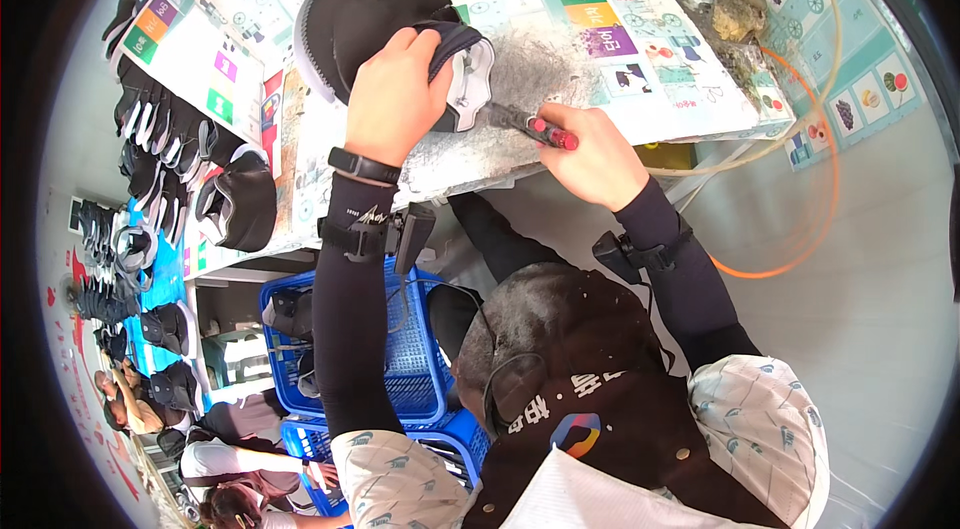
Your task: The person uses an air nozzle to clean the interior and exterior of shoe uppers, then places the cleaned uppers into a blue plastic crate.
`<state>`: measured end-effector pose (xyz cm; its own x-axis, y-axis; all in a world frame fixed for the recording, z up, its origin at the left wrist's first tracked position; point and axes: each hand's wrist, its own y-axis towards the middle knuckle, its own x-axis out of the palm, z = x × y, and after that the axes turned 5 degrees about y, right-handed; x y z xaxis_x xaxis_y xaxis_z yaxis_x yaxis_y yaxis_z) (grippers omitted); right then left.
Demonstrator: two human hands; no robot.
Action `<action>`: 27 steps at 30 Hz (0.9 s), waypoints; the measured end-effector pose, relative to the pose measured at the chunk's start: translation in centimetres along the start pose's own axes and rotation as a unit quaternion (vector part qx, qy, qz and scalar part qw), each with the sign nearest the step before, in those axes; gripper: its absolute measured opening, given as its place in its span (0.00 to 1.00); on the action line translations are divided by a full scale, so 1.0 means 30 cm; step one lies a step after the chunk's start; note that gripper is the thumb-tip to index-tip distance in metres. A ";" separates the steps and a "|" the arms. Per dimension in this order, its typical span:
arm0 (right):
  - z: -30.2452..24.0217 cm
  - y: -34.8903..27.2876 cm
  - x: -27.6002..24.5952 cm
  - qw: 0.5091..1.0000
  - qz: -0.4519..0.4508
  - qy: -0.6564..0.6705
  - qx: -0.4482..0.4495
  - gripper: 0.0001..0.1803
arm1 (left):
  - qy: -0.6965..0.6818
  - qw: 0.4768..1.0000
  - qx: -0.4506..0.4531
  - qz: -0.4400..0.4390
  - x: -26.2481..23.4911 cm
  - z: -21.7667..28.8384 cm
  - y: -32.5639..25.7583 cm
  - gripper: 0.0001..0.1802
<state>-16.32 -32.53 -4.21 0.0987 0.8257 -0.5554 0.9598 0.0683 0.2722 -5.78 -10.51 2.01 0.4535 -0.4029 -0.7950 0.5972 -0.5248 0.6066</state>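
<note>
My left hand is closed on the edge of a black cap, which rests on the table with its grey brim toward the left. A light inner part shows at the cap's near right opening. In my right hand is a dark pliers-like tool with two red handle ends. The tool's tip points left, close to the cap's opening; I cannot tell whether it touches. My right fingers are wrapped round the handles and partly hide them.
Another black cap sits at the table's left edge, near rows of stacked caps. Blue crates stand below. An orange hose loops down at the right. Two other people work at the lower left. The tabletop is stained dark.
</note>
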 end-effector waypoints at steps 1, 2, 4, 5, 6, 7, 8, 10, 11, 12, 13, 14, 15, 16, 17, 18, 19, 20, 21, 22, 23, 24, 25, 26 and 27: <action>-0.002 -0.006 0.007 1.000 -0.002 0.003 0.000 0.11 | -0.006 1.000 -0.017 -0.004 -0.017 0.002 -0.019 0.09; -0.007 -0.016 0.016 0.999 0.018 0.026 -0.004 0.11 | -0.003 1.000 -0.018 -0.006 -0.032 0.002 -0.041 0.09; -0.008 -0.022 0.025 0.998 0.038 0.052 -0.005 0.11 | -0.040 0.998 -0.047 -0.007 -0.052 0.001 -0.081 0.09; -0.008 -0.020 0.026 0.997 0.048 0.054 0.004 0.11 | -0.055 0.998 -0.043 -0.007 -0.056 -0.003 -0.103 0.09; -0.009 -0.018 0.028 0.997 0.059 0.058 0.012 0.12 | -0.052 0.998 -0.043 -0.009 -0.063 -0.003 -0.123 0.09; -0.008 -0.018 0.029 0.996 0.058 0.061 0.012 0.12 | -0.072 0.996 -0.048 -0.006 -0.070 -0.001 -0.144 0.09; -0.005 -0.019 0.030 0.997 0.033 0.074 0.007 0.12 | -0.091 0.994 -0.052 -0.003 -0.078 -0.001 -0.165 0.10; -0.010 -0.024 0.047 0.996 0.004 0.090 0.002 0.12 | -0.102 0.993 -0.060 -0.019 -0.091 -0.008 -0.223 0.10; -0.018 -0.026 0.056 0.995 0.024 0.091 0.008 0.12 | -0.128 0.989 -0.079 -0.018 -0.092 -0.015 -0.249 0.10; -0.023 -0.027 0.062 0.995 0.043 0.092 0.013 0.13 | -0.154 0.983 -0.100 -0.016 -0.096 -0.016 -0.272 0.10; -0.021 -0.026 0.063 0.995 0.042 0.093 0.014 0.13 | -0.173 0.978 -0.112 -0.027 -0.106 -0.012 -0.292 0.11; -0.017 -0.024 0.060 0.994 0.009 0.107 0.019 0.13 | -0.173 0.978 -0.113 -0.028 -0.105 -0.010 -0.312 0.11; -0.020 -0.022 0.059 0.992 -0.024 0.121 0.024 0.13 | -0.189 0.975 -0.118 -0.019 -0.101 -0.010 -0.336 0.10; -0.026 -0.024 0.059 0.992 -0.026 0.122 0.024 0.13 | -0.205 0.971 -0.123 -0.010 -0.098 -0.009 -0.358 0.10; -0.033 -0.028 0.059 0.990 -0.032 0.138 0.027 0.13 | -0.212 0.968 -0.130 -0.014 -0.099 -0.004 -0.376 0.10; -0.039 -0.031 0.059 0.987 -0.038 0.155 0.030 0.13 | -0.211 0.968 -0.131 -0.015 -0.094 -0.005 -0.397 0.10; -0.043 -0.035 0.058 0.986 -0.039 0.156 0.031 0.13 | -0.231 0.963 -0.135 -0.008 -0.083 -0.009 -0.421 0.11; -0.045 -0.040 0.056 0.988 -0.023 0.142 0.049 0.15 | -0.252 0.958 -0.138 -0.001 -0.073 -0.009 -0.445 0.13; -0.046 -0.042 0.055 0.989 -0.005 0.128 0.068 0.17 | -0.259 0.955 -0.146 0.000 -0.070 -0.006 -0.463 0.13; -0.045 -0.043 0.055 0.989 -0.005 0.130 0.069 0.17 | -0.259 0.955 -0.146 -0.003 -0.064 -0.004 -0.478 0.13; -0.041 -0.046 0.057 0.980 -0.042 0.181 0.076 0.13 | -0.252 0.957 -0.143 0.002 -0.057 -0.003 -0.492 0.14; -0.037 -0.043 0.059 0.967 -0.077 0.230 0.083 0.08 | -0.245 0.959 -0.140 0.007 -0.050 -0.003 -0.499 0.14; -0.031 -0.044 0.064 0.966 -0.077 0.231 0.086 0.08 | -0.249 0.958 -0.145 0.011 -0.042 0.001 -0.505 0.15; -0.021 -0.046 0.073 0.957 -0.090 0.259 0.095 0.08 | -0.251 0.957 -0.146 0.008 -0.035 0.003 -0.509 0.15; -0.031 -0.047 0.069 0.948 -0.100 0.286 0.096 0.07 | -0.255 0.956 -0.147 0.014 -0.046 0.008 -0.506 0.15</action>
<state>-17.71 -30.39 -5.00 -0.1967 0.9792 -0.0490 0.9798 0.1982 0.0267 -15.63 -2.17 -6.08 0.1367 -0.7661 -0.6280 0.7838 -0.3040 0.5415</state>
